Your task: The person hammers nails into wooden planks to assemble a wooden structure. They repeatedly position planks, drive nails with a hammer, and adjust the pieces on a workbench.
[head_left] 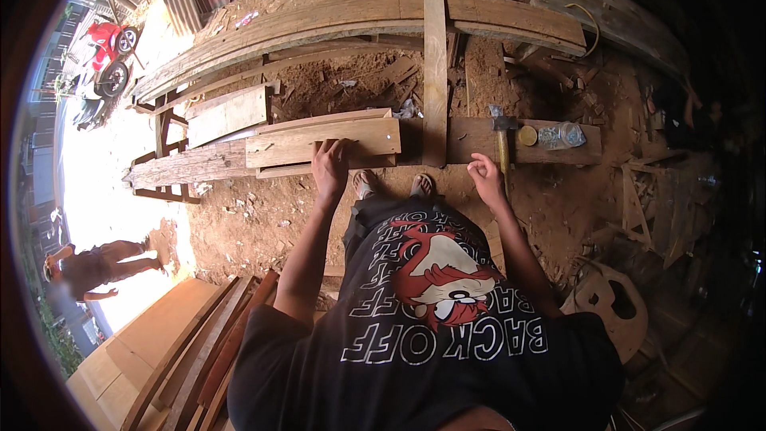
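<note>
My left hand (329, 169) presses on a pale wooden board (375, 137), its bent fingers gripping across the top face. This board lies on other boards, forming a stack or narrow box on the bench plank; which of the two cannot be told. My right hand (488, 179) hovers just in front of the plank, fingers curled together; anything small between them is too fine to see. Beside it a hammer (502, 148) lies with its dark head away from me. To the hammer's right sit a round yellow lid or tin (527, 136) and a clear plastic bag (562, 136).
An upright-looking plank (435, 56) crosses between the near bench plank (191, 161) and a far long beam (343, 16). Stacked timber (215, 351) lies at my lower left. A person (104, 267) is out in the sunlight at left, and a red motorcycle (108, 44) stands beyond.
</note>
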The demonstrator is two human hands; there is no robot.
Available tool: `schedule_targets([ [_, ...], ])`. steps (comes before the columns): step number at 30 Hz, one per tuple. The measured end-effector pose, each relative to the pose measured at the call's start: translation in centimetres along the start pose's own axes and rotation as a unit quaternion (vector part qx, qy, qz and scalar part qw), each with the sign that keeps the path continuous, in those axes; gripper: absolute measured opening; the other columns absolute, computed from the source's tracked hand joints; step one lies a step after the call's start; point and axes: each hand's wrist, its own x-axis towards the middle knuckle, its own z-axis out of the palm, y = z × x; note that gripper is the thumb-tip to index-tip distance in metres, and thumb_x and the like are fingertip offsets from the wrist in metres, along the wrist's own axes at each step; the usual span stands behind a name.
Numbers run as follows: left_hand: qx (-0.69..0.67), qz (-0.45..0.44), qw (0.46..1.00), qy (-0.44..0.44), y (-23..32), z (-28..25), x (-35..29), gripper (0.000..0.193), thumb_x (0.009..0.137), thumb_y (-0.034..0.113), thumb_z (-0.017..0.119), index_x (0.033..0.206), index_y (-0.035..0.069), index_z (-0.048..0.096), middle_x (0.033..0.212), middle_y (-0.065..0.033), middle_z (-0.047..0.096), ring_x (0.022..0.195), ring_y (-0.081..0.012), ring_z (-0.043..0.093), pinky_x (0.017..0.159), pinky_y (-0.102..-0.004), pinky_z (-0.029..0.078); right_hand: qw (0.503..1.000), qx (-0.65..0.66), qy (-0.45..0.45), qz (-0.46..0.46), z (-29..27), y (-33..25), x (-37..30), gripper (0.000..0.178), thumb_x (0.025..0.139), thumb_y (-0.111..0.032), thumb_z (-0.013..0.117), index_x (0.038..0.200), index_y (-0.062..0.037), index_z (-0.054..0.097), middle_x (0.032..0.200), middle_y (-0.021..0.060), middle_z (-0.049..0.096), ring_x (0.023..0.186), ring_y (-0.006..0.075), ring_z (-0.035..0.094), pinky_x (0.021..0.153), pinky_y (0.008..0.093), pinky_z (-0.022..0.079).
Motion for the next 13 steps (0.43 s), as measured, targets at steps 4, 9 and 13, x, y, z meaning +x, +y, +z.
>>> schedule_targets([
  [4, -0.032, -0.036, 0.999, 0.011, 1.7, -1.6, 1.3, 0.021, 0.092, 0.011, 0.08, 0.113, 0.008, 0.08, 0.107, -0.0108, 0.076, 0.102, -0.0336, 0.069, 0.093, -0.0442, 0.055, 1.0, 0.024, -0.004, 0.006, -0.1, -3.1, -1.2, 0.038, 0.103, -0.012, 0.072, 0.14, -0.004, 0.064, 0.111, 0.0061, 0.075, 0.094, 0.0137, 0.073, 0.085, 0.0299, 0.057],
  [9, -0.229, 0.088, 0.947, 0.206, 8.7, -10.8, 5.7, 0.019, 0.099, 0.001, 0.074, 0.117, 0.003, 0.077, 0.108, -0.0126, 0.078, 0.1, -0.0184, 0.072, 0.084, -0.035, 0.058, 0.967, 0.208, 0.066, -0.134, -5.4, -18.1, -3.2, 0.04, 0.107, -0.005, 0.065, 0.146, 0.0014, 0.057, 0.124, 0.0085, 0.068, 0.116, 0.0138, 0.065, 0.103, 0.0292, 0.053],
  [13, -0.439, 0.219, 0.786, 0.377, 16.1, -23.4, 7.2, 0.033, 0.114, 0.032, 0.054, 0.123, 0.003, 0.066, 0.112, -0.0186, 0.071, 0.099, -0.0302, 0.069, 0.091, -0.0466, 0.058, 0.843, 0.213, 0.141, -0.474, -11.7, -30.4, -6.9, 0.049, 0.108, -0.019, 0.065, 0.152, -0.0026, 0.053, 0.126, 0.0129, 0.067, 0.115, 0.0281, 0.064, 0.105, 0.0499, 0.052],
])
